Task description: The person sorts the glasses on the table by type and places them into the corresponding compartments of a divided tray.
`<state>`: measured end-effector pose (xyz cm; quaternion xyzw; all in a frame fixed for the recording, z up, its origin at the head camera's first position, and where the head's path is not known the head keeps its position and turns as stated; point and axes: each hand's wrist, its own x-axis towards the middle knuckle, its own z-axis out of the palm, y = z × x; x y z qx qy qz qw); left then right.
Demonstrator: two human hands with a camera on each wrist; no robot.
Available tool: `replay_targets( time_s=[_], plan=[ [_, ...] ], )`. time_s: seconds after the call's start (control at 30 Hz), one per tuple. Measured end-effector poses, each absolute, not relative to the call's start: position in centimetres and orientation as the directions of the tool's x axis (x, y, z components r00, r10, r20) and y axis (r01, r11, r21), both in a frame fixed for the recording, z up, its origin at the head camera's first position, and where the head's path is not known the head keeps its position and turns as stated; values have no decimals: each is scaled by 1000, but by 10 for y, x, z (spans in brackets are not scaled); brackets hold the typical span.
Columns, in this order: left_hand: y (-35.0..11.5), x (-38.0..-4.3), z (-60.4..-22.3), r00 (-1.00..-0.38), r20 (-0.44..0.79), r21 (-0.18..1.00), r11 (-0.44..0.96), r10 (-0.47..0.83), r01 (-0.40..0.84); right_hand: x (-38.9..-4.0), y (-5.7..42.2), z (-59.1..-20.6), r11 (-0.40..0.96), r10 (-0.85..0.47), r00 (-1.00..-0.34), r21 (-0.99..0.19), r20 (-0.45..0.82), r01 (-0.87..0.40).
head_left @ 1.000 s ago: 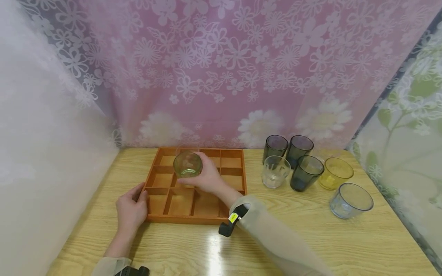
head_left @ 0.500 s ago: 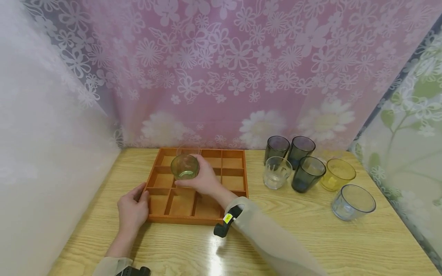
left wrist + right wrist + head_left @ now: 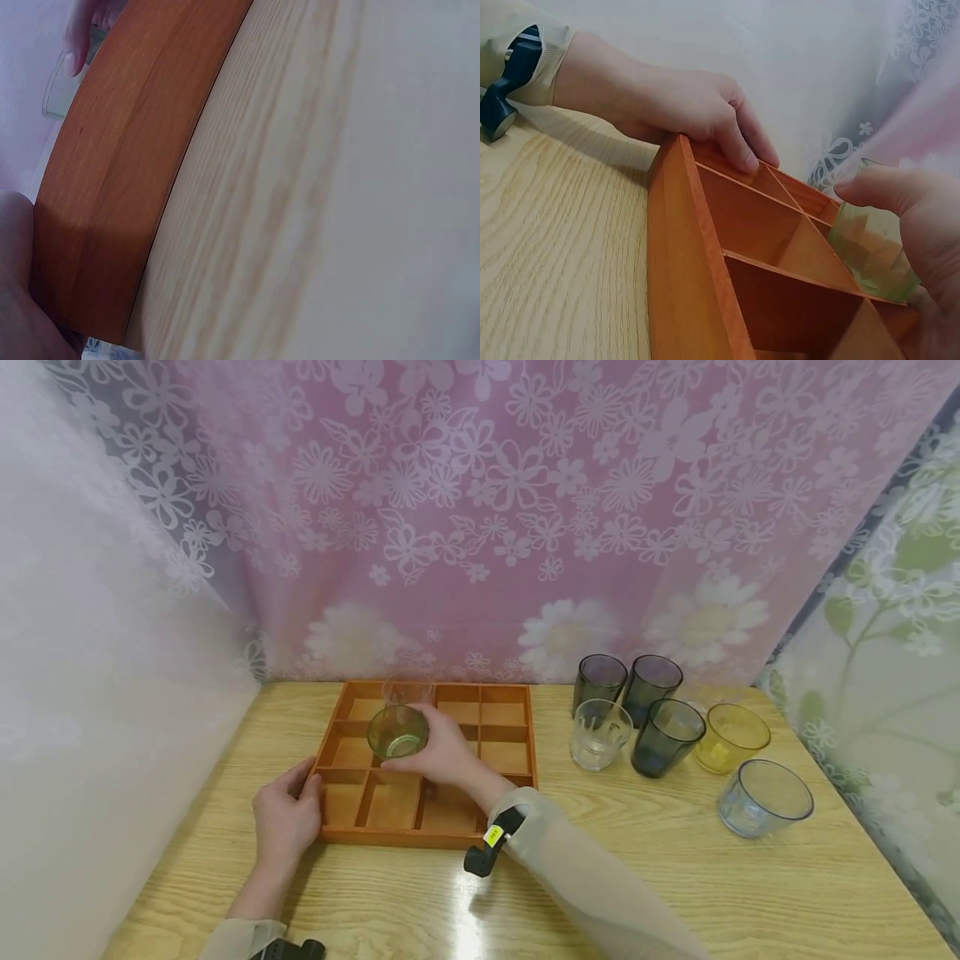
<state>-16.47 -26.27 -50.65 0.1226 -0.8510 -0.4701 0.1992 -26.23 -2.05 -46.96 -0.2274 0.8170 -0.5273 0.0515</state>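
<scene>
A compartment tray [image 3: 405,837] sits on a table [image 3: 600,885], with a back cloth [image 3: 450,527] hanging behind it. The person's left hand [image 3: 287,810] grips the tray's left wall, towards its front. The right hand [image 3: 442,747] reaches in from the tray's front right, holding a glass [image 3: 396,732] at the tray's middle row, left of centre; whether it has entered a compartment cannot be told. A second glass [image 3: 407,690] stands in the tray's back row, second compartment from left. Right of the tray, six more glasses [image 3: 666,747] stand grouped: two level with its back row, three level with its middle row, one farthest right, nearer its front.
</scene>
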Motion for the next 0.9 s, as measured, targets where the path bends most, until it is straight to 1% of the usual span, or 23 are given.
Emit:
replay_targets(
  time_s=[0.17, 0.27, 0.5, 0.67, 0.9],
  plan=[
    [-261, -165, -504, -892, 220, 853, 521, -395, -21, -260, -20, -470, 370, -373, -907, -866, 194, -337],
    [-262, -165, -505, -890, 220, 849, 528, -399, -27, -260, -19, -470, 364, -356, -911, -867, 208, -340],
    [-264, -165, -508, -892, 212, 848, 528, -399, -35, -259, -17, -470, 318, -364, -918, -905, 158, -282],
    [-264, -166, -510, -889, 226, 847, 531, -399, -23, -259, -15, -470, 315, -373, -914, -905, 159, -286],
    [-262, -165, -508, -884, 245, 842, 540, -399, -10, -256, -7, -465, 273, -380, -911, -922, 158, -274]
  ],
)
